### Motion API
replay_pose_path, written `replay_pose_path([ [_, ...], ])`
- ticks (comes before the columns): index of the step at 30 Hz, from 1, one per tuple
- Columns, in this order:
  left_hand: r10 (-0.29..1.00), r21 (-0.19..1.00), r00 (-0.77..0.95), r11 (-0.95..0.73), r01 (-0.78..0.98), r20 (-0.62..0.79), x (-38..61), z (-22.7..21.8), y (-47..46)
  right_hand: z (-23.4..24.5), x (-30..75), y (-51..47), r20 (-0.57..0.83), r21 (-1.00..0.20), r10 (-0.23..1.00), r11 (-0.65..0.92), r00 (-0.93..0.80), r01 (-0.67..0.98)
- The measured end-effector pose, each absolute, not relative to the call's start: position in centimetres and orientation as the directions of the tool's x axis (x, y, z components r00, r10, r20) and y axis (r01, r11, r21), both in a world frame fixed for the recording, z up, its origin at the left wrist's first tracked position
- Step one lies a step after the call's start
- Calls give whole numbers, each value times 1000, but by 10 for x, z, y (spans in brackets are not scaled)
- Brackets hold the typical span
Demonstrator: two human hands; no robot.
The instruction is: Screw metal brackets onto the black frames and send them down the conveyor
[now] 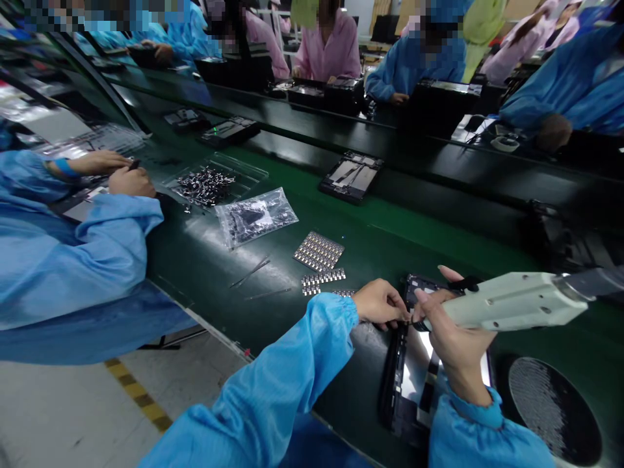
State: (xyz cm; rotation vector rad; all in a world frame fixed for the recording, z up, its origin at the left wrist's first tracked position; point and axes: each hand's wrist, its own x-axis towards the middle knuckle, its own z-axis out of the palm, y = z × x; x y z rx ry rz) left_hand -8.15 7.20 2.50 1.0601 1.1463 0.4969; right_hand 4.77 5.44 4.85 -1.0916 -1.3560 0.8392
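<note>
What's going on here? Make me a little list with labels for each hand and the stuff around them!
Place: long green work table, other people in blue and pink coats along it
Left hand: fingertips pinched at the top edge of a dark flat device
Right hand: grips a pale electric screwdriver, its tip at the same edge
Near the hands: sheets of small metal parts, tweezers
Farther off: clear bag of parts, tray of dark bits
Beside the device: round dish

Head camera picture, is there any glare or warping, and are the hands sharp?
Head view: glare whitens the tablet frame under the right hand; the belt edge bows like a fisheye; left hand fairly sharp; far faces pixelated.
</note>
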Motion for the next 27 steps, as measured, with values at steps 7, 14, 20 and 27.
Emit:
replay_pose_path([
  [7,884,924,338,217,314,-323,-80,17,70,51,47,53,316,-945,946,307,72,114],
  [14,887,907,236,341,248,-398,-75,14,67,51,46,55,317,-941,947,306,58,146],
  [20,860,892,245,410,190,-447,-71,15,68,54,43,56,324,-937,945,313,47,157],
  [27,857,886,235,418,203,-458,-72,18,69,52,44,56,333,-927,943,321,28,194],
])
